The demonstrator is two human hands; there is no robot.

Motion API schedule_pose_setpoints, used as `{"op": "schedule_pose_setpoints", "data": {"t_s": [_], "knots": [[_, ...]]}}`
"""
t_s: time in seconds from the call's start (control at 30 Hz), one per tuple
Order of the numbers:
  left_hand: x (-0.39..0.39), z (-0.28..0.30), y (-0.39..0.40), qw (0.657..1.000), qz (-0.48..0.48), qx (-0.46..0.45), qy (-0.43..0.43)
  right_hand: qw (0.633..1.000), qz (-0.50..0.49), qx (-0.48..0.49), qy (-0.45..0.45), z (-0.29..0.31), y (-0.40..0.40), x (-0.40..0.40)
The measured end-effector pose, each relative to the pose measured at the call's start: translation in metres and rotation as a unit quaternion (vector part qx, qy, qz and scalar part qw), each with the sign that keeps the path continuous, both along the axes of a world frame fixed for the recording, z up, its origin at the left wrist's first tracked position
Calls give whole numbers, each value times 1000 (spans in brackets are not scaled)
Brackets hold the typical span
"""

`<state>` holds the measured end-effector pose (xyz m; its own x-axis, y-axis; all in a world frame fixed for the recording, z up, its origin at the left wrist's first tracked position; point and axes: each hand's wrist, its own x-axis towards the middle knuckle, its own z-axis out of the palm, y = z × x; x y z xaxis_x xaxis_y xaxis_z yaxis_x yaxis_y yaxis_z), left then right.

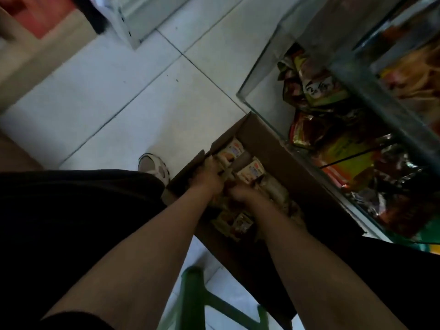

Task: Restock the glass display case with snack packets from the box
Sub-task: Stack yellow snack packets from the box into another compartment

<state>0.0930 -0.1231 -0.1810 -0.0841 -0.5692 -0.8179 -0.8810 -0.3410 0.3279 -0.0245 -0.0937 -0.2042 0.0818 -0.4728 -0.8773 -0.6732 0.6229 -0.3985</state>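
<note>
Pale floor tiles (114, 91) with dark grout lines fill the upper left of the head view, and a blurred cardboard carton (47, 44) with a red patch sits at the far left corner. Lower down, dark clothing covers the person's lap on the left, and a light sneaker (156, 166) shows just beyond it on the tiles. A green stool frame (197, 298) is visible between the forearms near the bottom. Both bare arms reach forward into an open brown cardboard box (266, 139) that stands on the floor against the case. The left hand (210, 177) is at the box's near left wall, its fingers curled down among the packets; whether they grip one cannot be told, as the view is dim and blurred. The right hand (240, 194) lies just beside it, touching or nearly touching it, fingers curled into the pile and hidden, so their hold cannot be told either. Pale snack packets (250, 171) with orange and blue print lie packed in the box, some beyond the hands and some nearer the person. To the right stands the glass display case (262, 75), its metal-edged pane rising at an angle, with red, green and orange foil snack bags (321, 91) stacked inside on its lower level.
</note>
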Motion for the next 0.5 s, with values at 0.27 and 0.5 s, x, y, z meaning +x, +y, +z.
{"op": "schedule_pose_setpoints", "data": {"t_s": [0.27, 0.5], "knots": [[-5, -30, 5, 994, -103, -3, -25, 999, 34, 2, -24, -18, 19, 3], [-4, -12, 4, 998, 22, -53, 16, 989, -143, -23, 12, 0, 8, -28]]}}
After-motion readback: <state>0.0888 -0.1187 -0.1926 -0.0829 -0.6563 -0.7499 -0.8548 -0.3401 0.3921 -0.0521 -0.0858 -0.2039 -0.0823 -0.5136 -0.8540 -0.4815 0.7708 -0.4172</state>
